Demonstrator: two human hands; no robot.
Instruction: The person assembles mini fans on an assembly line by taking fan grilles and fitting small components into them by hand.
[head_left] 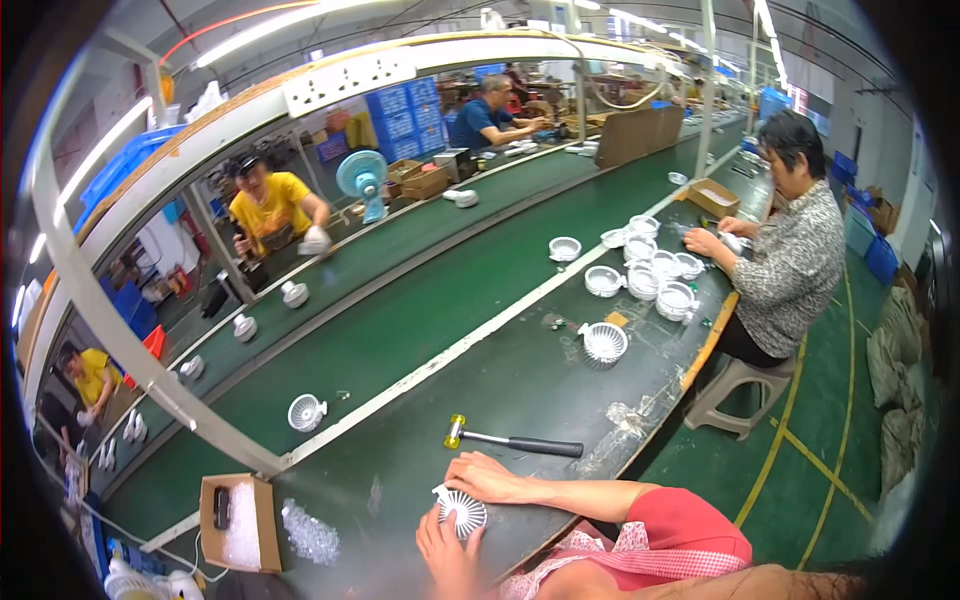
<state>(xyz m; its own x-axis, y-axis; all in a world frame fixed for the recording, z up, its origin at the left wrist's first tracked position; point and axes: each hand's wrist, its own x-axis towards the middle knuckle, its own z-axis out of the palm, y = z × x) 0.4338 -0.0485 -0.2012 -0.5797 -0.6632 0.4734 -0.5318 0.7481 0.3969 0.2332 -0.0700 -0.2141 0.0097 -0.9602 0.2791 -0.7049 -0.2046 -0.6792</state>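
A round white finned housing point(464, 514), with a small tab on its upper left, stands on the dark workbench point(400, 420) close in front of me. My left hand point(446, 548) curls round its lower left side, fingers against the rim. Across its top edge lies my right hand point(488, 478), fingers bent over the tab side. Both hands hold the part, and the fingers partly hide its rim. Just beyond my right hand rests a hammer point(515, 442) with a yellow head and black handle.
A cardboard box point(240, 525) and a heap of small clear pieces point(310, 532) sit at the left. Several more housings point(605, 342) stand farther along the bench, near a seated co-worker point(790, 240). Beyond the metal rail runs a green conveyor point(400, 320) with a post point(150, 370).
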